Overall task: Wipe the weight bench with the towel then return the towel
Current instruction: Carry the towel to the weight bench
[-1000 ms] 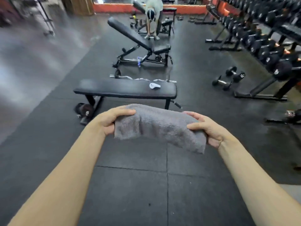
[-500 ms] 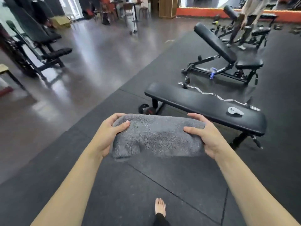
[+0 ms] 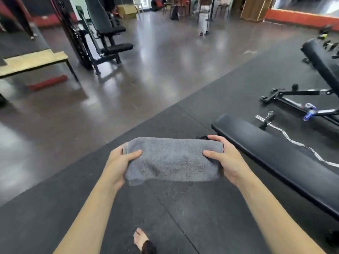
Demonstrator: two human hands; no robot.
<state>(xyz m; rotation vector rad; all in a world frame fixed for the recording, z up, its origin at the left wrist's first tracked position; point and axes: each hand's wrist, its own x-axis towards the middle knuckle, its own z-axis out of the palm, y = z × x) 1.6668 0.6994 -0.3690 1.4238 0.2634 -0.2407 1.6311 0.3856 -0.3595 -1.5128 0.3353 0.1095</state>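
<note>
Head view: you hold the folded grey towel [image 3: 173, 159] stretched between both hands at about waist height, above the black rubber floor mat [image 3: 211, 217]. Your left hand [image 3: 117, 166] is closed around the towel's left end, thumb pressed on top and fingers curled beneath; your right hand [image 3: 226, 159] grips the right end in the same manner, thumb over the top face and fingers wrapped behind the far edge. The flat weight bench [image 3: 278, 158] lies just to your right, its near end beside your right hand but not touching the towel. A curl bar [image 3: 300, 143] rests on the mat behind the bench, and an incline bench [image 3: 321, 65] stands farther back. One bare foot [image 3: 140, 239] shows at the bottom edge. Whether the pad has been wiped cannot be told from its surface: no streaks or damp patches are visible. Since you face away from the bench with the towel neatly folded, the likely remaining step is returning the towel; no rack or resting place for it can be identified here.
</note>
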